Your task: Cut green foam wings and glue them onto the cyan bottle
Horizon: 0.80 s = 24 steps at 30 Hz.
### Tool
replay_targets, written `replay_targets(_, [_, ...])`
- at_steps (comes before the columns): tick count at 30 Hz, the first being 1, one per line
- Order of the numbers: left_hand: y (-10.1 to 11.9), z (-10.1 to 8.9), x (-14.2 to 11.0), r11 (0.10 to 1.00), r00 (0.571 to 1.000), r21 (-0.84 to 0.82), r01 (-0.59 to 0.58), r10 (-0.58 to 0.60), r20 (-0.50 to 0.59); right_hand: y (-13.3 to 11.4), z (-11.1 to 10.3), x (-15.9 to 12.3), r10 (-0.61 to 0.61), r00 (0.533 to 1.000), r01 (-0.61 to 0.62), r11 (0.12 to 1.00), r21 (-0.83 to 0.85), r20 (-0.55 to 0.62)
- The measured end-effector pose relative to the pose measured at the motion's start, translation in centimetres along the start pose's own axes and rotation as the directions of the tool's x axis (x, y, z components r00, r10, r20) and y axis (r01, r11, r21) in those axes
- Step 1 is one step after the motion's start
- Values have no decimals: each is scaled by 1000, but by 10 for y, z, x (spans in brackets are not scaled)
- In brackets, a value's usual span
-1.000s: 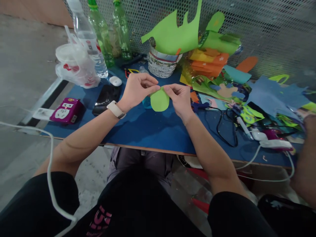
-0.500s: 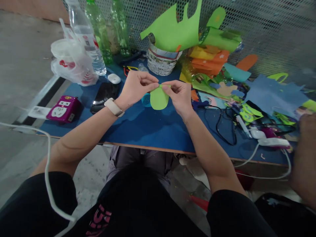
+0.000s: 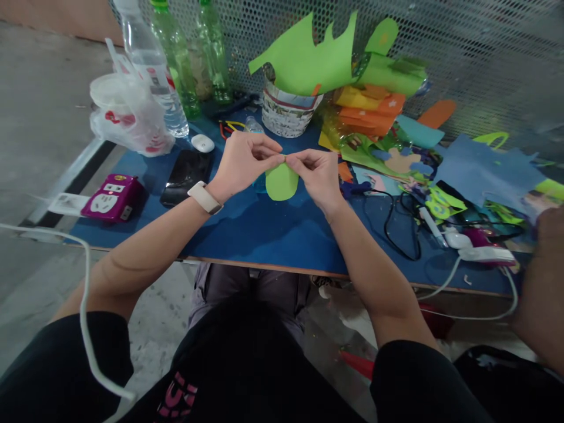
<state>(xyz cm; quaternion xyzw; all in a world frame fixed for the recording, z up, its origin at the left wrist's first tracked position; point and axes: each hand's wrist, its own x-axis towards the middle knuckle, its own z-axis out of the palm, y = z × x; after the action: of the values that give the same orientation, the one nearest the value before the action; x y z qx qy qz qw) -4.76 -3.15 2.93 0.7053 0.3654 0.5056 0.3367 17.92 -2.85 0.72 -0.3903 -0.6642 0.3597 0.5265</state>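
One left hand (image 3: 240, 161) and one right hand (image 3: 319, 176), fingers closed, pinch the top edge of one green paper piece (image 3: 282, 185) above one blue desk (image 3: 273, 241). Two green bottles (image 3: 215, 59), one tall clear bottle (image 3: 144, 44) and one basket (image 3: 288, 116) stand behind.

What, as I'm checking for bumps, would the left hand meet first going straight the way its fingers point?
The right hand, most likely: it pinches the same green cutout as the left hand, and whether they touch is unclear.
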Motion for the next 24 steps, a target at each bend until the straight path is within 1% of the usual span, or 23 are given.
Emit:
replay_targets(3, [0, 2, 0, 1000, 999, 11, -25, 25, -25, -2, 4, -1, -4, 1000, 4, 1000, 10, -19])
replay_targets(7, [1, 2, 0, 997, 999, 76, -10, 13, -38, -4, 2, -1, 34, 999, -34, 999, -18, -3])
replay_targets(12, [3, 5, -4, 997, 998, 70, -25, 30, -64, -3, 0, 0, 36, 999, -37, 997, -72, -20])
replay_targets(18, [3, 5, -5, 995, 998, 96, -36, 41, -51, -2, 3, -4, -12, 999, 8, 995, -95, -34])
replay_targets(24, [-2, -4, 5, 996, 1000, 85, -19, 20, -13, -8, -5, 0, -26, 999, 21, 987, -161, -29])
